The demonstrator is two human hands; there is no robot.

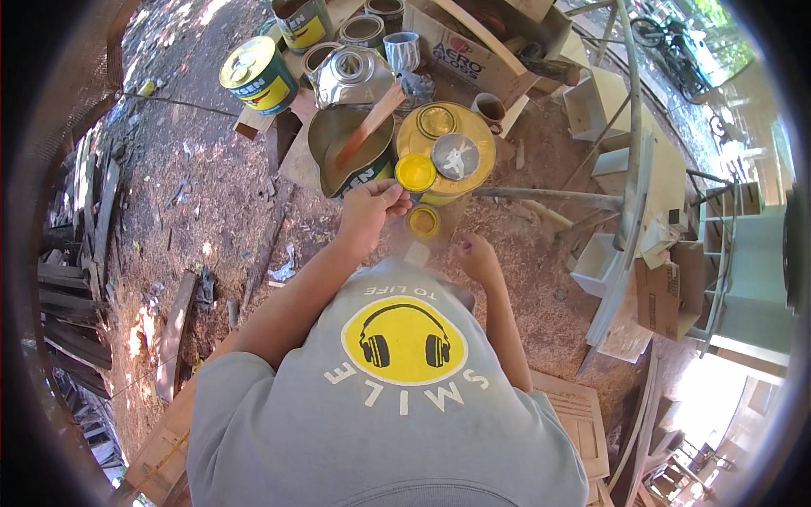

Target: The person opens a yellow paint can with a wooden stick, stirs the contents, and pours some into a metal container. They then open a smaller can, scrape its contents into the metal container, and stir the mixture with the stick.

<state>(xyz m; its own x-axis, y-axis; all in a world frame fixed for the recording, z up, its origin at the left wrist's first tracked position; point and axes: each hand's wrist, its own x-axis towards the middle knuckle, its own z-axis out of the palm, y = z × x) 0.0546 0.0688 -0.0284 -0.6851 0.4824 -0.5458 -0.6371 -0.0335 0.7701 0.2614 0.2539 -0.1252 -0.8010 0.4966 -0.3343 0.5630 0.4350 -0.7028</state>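
My left hand (pixel 365 215) has its thumb and forefinger pinched on the near rim of a small yellow disc (pixel 416 172), round, raised at the edge and glossy inside. It overlaps the near-left edge of the broad yellow can (pixel 473 121), a squat metal cylinder. My right hand (pixel 479 256) is on the near side of that can, its fingers curled into a loose fist; I cannot tell whether they hold anything. Between my hands, just nearer me than the broad can, lies a second yellow disc (pixel 423 222). On the broad can's top rests a flat grey disc (pixel 443 148) (smeared with white across its middle). To the can's left, a metal pot (pixel 319 148), bent into a spout, holds a rough wooden stick (pixel 372 122), rusty red lower down. Beyond the broad can stands a stiff cardboard box (pixel 456 72); a brown mug (pixel 488 110) sits at its right edge.
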